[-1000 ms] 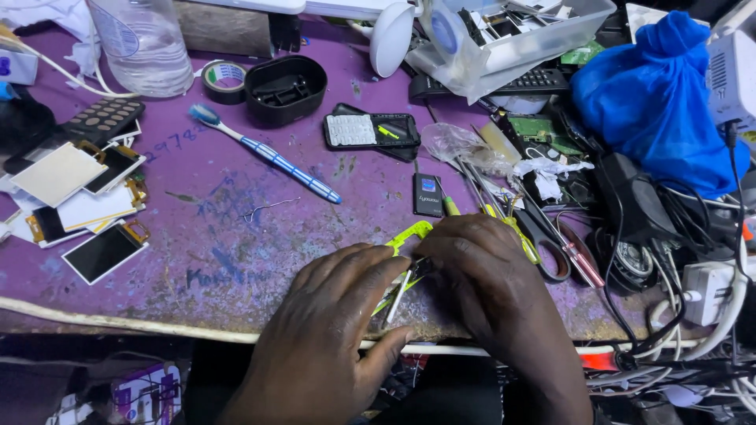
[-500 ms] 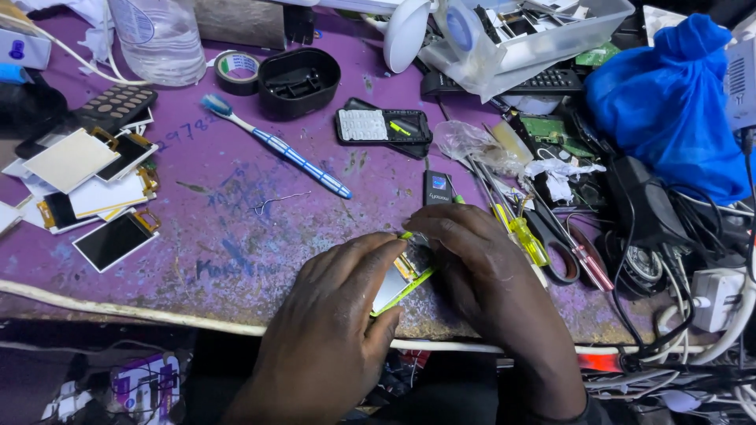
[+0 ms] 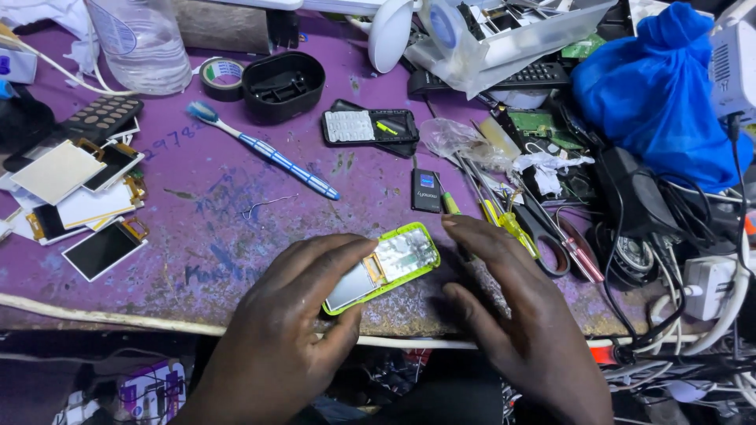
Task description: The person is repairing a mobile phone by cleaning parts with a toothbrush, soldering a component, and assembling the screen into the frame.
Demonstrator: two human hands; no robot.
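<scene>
A small lime-green phone body (image 3: 386,266) with its screen and inner board showing lies near the front edge of the purple worktop (image 3: 228,228). My left hand (image 3: 295,330) grips its lower left end between thumb and fingers. My right hand (image 3: 512,315) rests just right of it, fingertips at the phone's upper right end, fingers spread on the worktop.
A blue toothbrush (image 3: 264,149), black battery (image 3: 426,191), dark keypad phone (image 3: 370,127), black case (image 3: 282,85), tape roll (image 3: 222,75) and water bottle (image 3: 138,43) lie behind. Loose phone screens (image 3: 79,197) sit left. Screwdrivers (image 3: 504,220), cables and a blue bag (image 3: 654,86) crowd the right.
The green phone has been turned and laid out flat, its open face up. My hands have drawn apart from it, and the view has shifted slightly.
</scene>
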